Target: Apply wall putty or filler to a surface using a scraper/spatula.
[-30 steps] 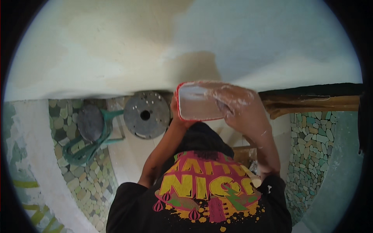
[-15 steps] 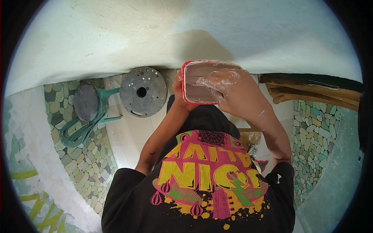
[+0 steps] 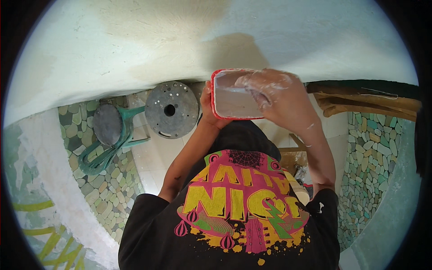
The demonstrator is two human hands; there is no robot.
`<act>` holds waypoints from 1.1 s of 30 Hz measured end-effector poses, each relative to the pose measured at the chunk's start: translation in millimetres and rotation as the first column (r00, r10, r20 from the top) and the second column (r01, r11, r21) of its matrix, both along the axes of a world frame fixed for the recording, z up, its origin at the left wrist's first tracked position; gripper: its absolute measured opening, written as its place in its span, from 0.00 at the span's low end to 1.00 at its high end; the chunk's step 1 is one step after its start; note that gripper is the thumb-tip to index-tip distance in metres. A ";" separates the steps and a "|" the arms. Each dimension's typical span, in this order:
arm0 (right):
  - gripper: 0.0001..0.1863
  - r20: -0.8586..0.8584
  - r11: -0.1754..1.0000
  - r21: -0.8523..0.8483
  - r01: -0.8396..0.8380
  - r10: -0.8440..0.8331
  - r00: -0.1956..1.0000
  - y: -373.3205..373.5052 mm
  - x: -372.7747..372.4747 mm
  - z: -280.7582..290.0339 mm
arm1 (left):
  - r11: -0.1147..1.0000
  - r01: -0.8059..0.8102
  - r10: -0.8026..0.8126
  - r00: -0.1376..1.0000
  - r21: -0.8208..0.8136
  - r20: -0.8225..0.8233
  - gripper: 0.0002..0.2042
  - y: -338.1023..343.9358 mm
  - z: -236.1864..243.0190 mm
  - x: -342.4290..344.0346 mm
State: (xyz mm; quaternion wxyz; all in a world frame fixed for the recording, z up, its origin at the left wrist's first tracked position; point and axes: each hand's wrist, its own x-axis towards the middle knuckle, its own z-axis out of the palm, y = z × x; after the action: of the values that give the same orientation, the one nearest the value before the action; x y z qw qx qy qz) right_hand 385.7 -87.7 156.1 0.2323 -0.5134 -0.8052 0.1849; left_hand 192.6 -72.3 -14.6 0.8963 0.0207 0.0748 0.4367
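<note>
Plaster-smeared fingers of the right hand point(image 3: 279, 96) now reach into the red-rimmed tray point(image 3: 234, 94), curled over its right end and dipping toward the pale grey paste inside — a second ago the same hand lay more across the tray's far corner, so it has slid inward and down. The left hand point(image 3: 208, 110) grips the tray's left edge from below, thumb on the rim, holding it level at chest height in front of the whitewashed wall point(image 3: 216, 40). The tray has also shifted slightly rightward in view as the head turned. That suggests paste is being scooped by hand. Down on the tiled floor sit a round metal disc point(image 3: 171, 109) and a green plastic stool point(image 3: 108, 130), untouched.
</note>
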 end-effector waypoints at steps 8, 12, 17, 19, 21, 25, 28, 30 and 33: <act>0.21 -0.071 0.973 -0.198 -0.118 0.106 0.992 -4.2 -5.1 -17.8 | 0.998 0.066 -0.066 0.998 -0.007 0.011 0.39 -8.6 -9.5 -7.2; 0.22 -0.196 0.924 -0.381 -0.038 -0.040 0.980 9.5 1.6 -13.2 | 0.993 0.077 -0.083 0.994 -0.085 -0.073 0.38 -9.8 -9.5 -12.8; 0.24 -0.356 0.952 -0.302 -0.051 -0.063 0.932 27.7 15.6 -31.4 | 0.984 0.069 -0.082 0.994 -0.165 -0.077 0.38 -0.2 -13.7 -17.8; 0.22 -0.465 0.867 -0.494 -0.071 -0.194 0.864 41.1 18.4 -28.7 | 0.984 0.058 -0.070 0.995 -0.169 -0.064 0.38 8.1 -18.0 -24.2; 0.21 -0.614 0.870 -0.487 -0.079 -0.276 0.739 45.1 19.4 -33.5 | 0.991 0.057 -0.061 0.998 -0.123 -0.029 0.41 14.5 -15.8 -31.1; 0.15 -0.775 0.876 -0.481 -0.042 -0.402 0.487 50.2 9.6 -31.9 | 0.991 0.055 -0.063 0.996 -0.118 -0.064 0.44 37.6 -20.4 -48.0; 0.12 -0.793 0.899 -0.437 0.027 -0.400 0.460 38.2 -7.7 -23.7 | 0.998 0.046 -0.050 0.995 -0.045 -0.091 0.44 52.8 -2.6 -51.9; 0.11 -0.824 0.904 -0.406 0.133 -0.425 0.375 29.0 -29.9 -26.7 | 0.992 0.058 -0.064 0.997 -0.112 -0.051 0.44 60.8 -12.7 -64.2; 0.11 -0.859 0.917 -0.316 0.243 -0.386 0.337 23.9 -53.3 -54.7 | 0.992 0.062 -0.064 0.998 -0.110 -0.014 0.45 66.0 -25.8 -78.6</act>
State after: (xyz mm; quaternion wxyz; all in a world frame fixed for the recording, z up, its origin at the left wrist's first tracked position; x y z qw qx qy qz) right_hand 332.5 -63.8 101.3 0.6281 -0.4887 -0.4191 0.4371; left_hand 114.0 -6.3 -40.4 0.9087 -0.0224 0.1057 0.4032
